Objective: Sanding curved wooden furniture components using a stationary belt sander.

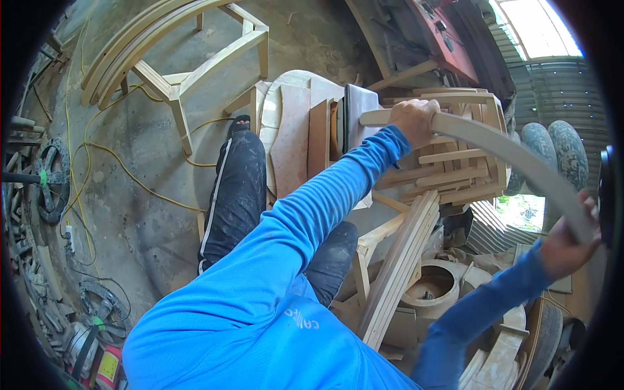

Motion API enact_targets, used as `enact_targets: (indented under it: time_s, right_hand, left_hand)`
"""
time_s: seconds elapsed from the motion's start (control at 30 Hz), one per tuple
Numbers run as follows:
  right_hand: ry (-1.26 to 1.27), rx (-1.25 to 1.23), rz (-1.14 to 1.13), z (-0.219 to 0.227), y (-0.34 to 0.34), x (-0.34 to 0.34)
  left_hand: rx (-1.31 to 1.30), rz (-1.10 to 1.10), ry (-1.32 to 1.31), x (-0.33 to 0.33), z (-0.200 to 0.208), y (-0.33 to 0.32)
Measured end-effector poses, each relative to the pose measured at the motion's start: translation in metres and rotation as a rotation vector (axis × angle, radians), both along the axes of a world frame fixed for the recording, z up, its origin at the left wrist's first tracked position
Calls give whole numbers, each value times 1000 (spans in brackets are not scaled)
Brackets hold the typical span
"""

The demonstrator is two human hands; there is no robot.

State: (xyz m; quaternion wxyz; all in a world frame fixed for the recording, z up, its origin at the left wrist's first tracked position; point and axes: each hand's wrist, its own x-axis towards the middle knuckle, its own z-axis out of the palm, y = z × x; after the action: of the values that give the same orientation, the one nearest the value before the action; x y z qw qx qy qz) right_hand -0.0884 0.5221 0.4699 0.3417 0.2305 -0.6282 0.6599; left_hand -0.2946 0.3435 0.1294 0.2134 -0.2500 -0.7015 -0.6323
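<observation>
A long, pale curved wooden bar (504, 148) spans the right side of the view, held in both hands. My left hand (416, 122) is closed around it near its left end. That end meets or overlaps a light grey block with a dark edge (361, 110); whether they touch I cannot tell. Farther along the bar, toward the right rim, my right hand (571, 239) grips it, slightly blurred. Beside the grey block, flat wooden boards (290, 140) stand on a support in front of my knees.
Pale wooden chair frames stand at the upper left (221, 62) and beyond my left hand (465, 166). Long wooden strips (400, 270) lean by my right knee, near a round housing (429, 284). A yellow cable (140, 184) crosses the floor. A red machine (445, 42) is behind.
</observation>
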Motion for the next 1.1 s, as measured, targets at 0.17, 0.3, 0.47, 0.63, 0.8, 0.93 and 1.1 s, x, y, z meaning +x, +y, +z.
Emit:
enact_targets:
  time_s: [0.17, 0.3, 0.47, 0.63, 0.8, 0.93, 1.1]
  right_hand:
    - [4, -530, -511, -95, -72, 127]
    - [177, -536, 7, -108, 7, 186]
    - [139, -382, -322, -82, -21, 173]
    - [54, -327, -475, -115, -56, 167]
    - [86, -113, -77, -150, -80, 148]
    - [-7, 7, -75, -115, -90, 142]
    - [-257, 213, -55, 14, -51, 79]
  left_hand:
    - [-38, 101, 257, 16, -6, 5]
    - [-205, -162, 371, 66, 41, -28]
    - [-291, -347, 423, 89, 39, -33]
    - [-175, -72, 399, 91, -6, -29]
    - [-354, -169, 413, 67, -41, -30]
    - [-213, -171, 362, 73, -38, -21]
    - [-220, -182, 152, 97, 11, -16]
